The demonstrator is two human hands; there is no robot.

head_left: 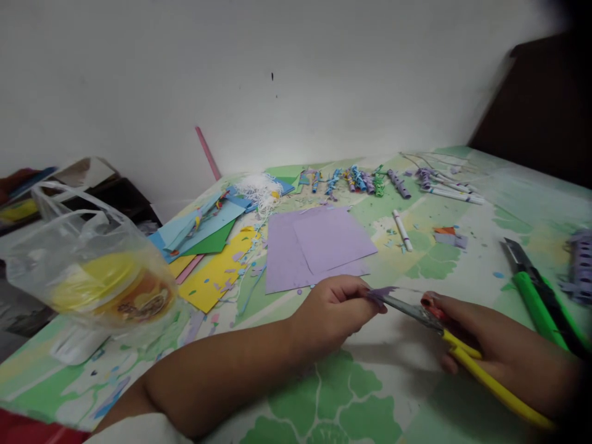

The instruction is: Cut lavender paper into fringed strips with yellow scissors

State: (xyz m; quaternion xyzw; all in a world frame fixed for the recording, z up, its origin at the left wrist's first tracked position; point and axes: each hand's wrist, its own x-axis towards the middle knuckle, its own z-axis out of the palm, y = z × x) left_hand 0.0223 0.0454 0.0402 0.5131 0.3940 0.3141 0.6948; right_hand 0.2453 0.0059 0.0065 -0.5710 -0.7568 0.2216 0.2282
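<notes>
My left hand [340, 308] is closed in a pinch on a small piece of purple paper [383, 293]. The tips of a pair of scissors [411, 311] meet that paper close to my left fingertips. My right hand [490, 342] grips the scissors by their yellow handle, and something orange-red shows at its thumb. How far apart the blades stand is hard to make out. Beyond my hands, purple paper sheets [335, 237] lie overlapping on the patterned tablecloth [324, 394].
A clear plastic bag [92, 246] with a yellow-lidded tub stands left. Coloured sheets [213, 277] and white string [261, 191] lie beside it. Cut paper rolls [356, 179] and markers [402, 231] lie farther back. A green box cutter [539, 305] is at right, its blade exposed.
</notes>
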